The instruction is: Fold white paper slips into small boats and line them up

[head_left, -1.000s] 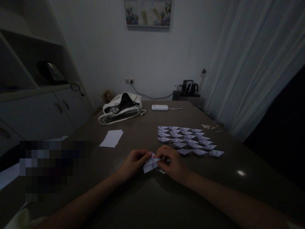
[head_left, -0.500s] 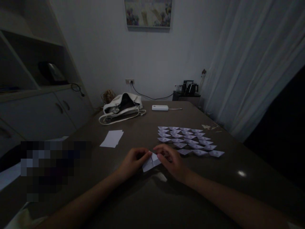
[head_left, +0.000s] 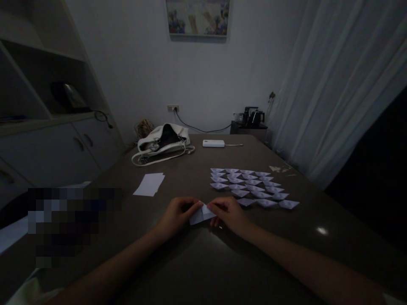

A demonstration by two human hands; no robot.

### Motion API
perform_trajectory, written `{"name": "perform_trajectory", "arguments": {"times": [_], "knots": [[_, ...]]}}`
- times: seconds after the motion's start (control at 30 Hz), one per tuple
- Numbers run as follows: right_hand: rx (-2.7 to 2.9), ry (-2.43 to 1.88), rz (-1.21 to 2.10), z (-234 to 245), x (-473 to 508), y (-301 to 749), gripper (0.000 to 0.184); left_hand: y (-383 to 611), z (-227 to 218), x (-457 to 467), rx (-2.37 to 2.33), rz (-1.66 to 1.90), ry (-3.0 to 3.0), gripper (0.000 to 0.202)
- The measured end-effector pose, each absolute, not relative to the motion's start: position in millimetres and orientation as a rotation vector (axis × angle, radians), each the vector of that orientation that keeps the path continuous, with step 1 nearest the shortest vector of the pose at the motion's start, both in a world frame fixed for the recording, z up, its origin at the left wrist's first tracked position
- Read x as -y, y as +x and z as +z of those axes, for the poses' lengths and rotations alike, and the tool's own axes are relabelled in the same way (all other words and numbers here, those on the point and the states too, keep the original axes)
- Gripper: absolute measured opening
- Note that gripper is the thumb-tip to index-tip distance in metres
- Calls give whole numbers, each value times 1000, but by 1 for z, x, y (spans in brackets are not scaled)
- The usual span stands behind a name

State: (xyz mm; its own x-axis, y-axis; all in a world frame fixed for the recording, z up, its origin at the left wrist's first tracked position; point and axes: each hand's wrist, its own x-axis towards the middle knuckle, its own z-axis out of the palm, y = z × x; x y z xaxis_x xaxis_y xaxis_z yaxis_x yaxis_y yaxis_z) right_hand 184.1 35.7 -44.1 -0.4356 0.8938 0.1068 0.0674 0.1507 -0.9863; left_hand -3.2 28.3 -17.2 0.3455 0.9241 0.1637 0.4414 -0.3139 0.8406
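Observation:
Between my two hands is a small piece of folded white paper (head_left: 202, 215), raised a little off the dark table. My left hand (head_left: 180, 214) pinches its upper left side between thumb and fingers. On the right side, my right hand (head_left: 229, 214) grips the paper with its thumb on top and fingers curled beneath. Several white paper boats (head_left: 253, 188) stand in rows just beyond my right hand. A small stack of blank white paper sheets (head_left: 149, 184) lies beyond my left hand.
A white handbag (head_left: 163, 144) sits at the table's far left, near a white power bank (head_left: 213, 143) with a short cable. Paper scraps (head_left: 280, 169) lie near the right edge. A pixelated patch (head_left: 70, 224) hides part of the left side.
My right hand's fingers have moved from above the paper to below it, and the thumb now presses on it. The paper has tilted flatter. My left hand stays in place.

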Motion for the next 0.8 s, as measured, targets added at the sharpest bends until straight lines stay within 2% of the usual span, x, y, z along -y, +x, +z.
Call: {"name": "perform_trajectory", "arguments": {"times": [0.27,0.8], "knots": [[1633,-944,1358,-45,-37,183,23,-3,-17,-29,-1189,850,1899,33],[1714,-972,1269,-42,-36,185,20,-3,-17,-30,-1208,875,1795,32]]}}
